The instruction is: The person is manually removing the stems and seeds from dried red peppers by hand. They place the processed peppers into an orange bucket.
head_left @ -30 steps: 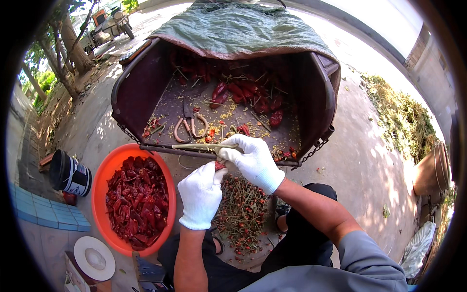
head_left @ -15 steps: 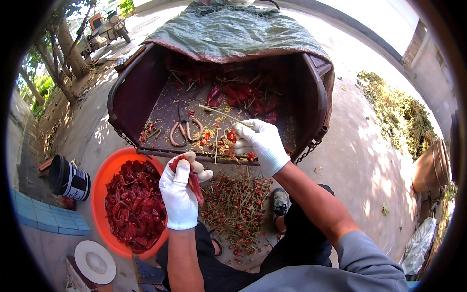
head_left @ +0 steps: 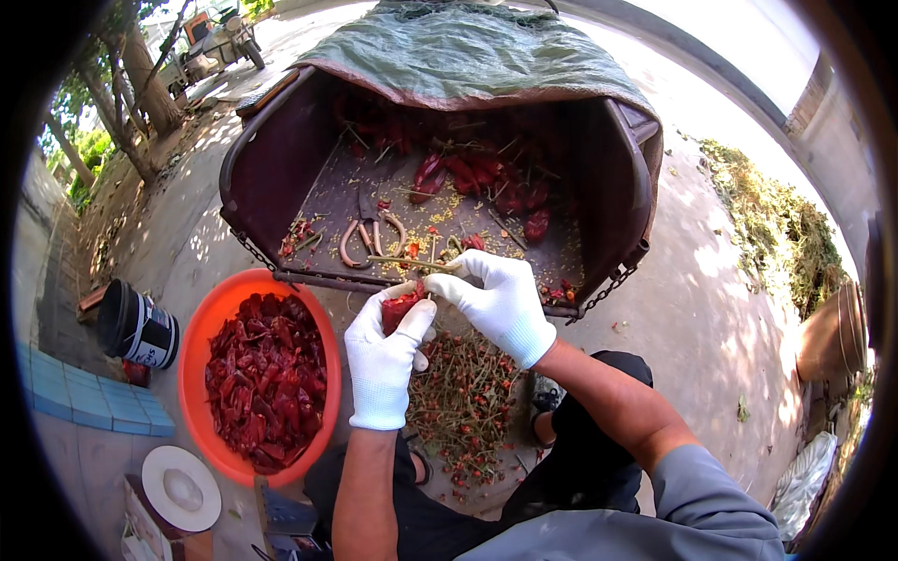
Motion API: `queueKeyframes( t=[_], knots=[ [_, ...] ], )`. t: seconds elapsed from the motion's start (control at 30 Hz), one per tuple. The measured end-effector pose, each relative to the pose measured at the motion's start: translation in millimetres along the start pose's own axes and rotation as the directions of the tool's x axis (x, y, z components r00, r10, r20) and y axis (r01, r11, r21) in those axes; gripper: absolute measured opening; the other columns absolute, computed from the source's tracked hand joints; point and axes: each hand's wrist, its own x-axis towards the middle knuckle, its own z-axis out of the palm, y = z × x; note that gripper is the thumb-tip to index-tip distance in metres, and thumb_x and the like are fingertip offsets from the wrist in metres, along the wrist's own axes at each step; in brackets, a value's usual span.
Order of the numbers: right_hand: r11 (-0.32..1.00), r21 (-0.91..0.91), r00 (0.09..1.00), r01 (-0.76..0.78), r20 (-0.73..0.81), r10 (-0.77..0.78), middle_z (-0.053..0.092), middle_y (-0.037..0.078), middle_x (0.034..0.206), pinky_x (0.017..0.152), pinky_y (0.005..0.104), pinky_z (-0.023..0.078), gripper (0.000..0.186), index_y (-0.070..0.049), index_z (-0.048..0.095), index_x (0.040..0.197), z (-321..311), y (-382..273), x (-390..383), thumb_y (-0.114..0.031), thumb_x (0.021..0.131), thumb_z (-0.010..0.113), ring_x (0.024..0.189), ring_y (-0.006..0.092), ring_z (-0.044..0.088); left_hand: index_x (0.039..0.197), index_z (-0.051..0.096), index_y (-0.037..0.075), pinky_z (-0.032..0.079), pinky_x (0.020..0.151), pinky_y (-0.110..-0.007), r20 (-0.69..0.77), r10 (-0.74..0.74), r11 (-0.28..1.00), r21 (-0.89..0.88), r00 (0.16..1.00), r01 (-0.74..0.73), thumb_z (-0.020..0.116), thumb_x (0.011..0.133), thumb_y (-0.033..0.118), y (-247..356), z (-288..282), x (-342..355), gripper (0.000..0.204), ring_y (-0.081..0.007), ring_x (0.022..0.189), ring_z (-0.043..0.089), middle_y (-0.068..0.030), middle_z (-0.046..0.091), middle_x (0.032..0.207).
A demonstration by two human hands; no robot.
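At nine o'clock our round orange plastic basin [head_left: 201, 323] brims with glossy, wrinkled red chili pieces [head_left: 262, 374]. At twelve, the dark metal cart bed [head_left: 262, 178] holds whole red chilies [head_left: 486, 178], seeds and scissors [head_left: 369, 234]. Centre, our cotton-gloved left hand [head_left: 383, 360] has its grip closed on a red chili [head_left: 400, 306]; our right hand [head_left: 500, 301] pinches a thin green stem [head_left: 407, 263].

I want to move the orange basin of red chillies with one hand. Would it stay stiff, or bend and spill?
The orange basin looks like thin plastic, so its rim may flex under a one-sided lift. The dried red chillies probably weigh little, yet they fill it nearly to the rim, so tilting could spill some.
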Motion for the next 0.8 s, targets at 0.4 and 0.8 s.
queueKeyframes(
  t=[0.4,0.8],
  knots=[
    [0.969,-0.139,0.974,0.206,0.128,-0.189,0.068,0.011,0.071,0.059,0.0304,0.051,0.020,-0.001,0.070,0.093,3,-2,-11,-0.020,0.089,0.075,0.064,0.0150,0.067,0.091,0.071,-0.003,0.052,0.059,-0.029,0.033,0.572,0.636,0.613,0.820,-0.469,0.070,0.085,0.003,-15,-8,2,0.008,-0.0172,0.061,0.067,-0.0097,0.070,0.075],
    [0.711,0.502,0.857,-0.493,0.420,0.298,0.072,0.008,0.092,0.070,0.0261,0.058,0.025,0.000,0.065,0.109,-8,-7,0,-0.022,0.098,0.066,0.076,0.0118,0.069,0.111,0.065,-0.001,0.048,0.047,-0.020,0.013,-0.046,0.970,-0.237,0.999,0.048,0.059,0.098,0.011,-2,-11,3,0.019,-0.0086,0.064,0.063,-0.0059,0.069,0.084]
  ],
)
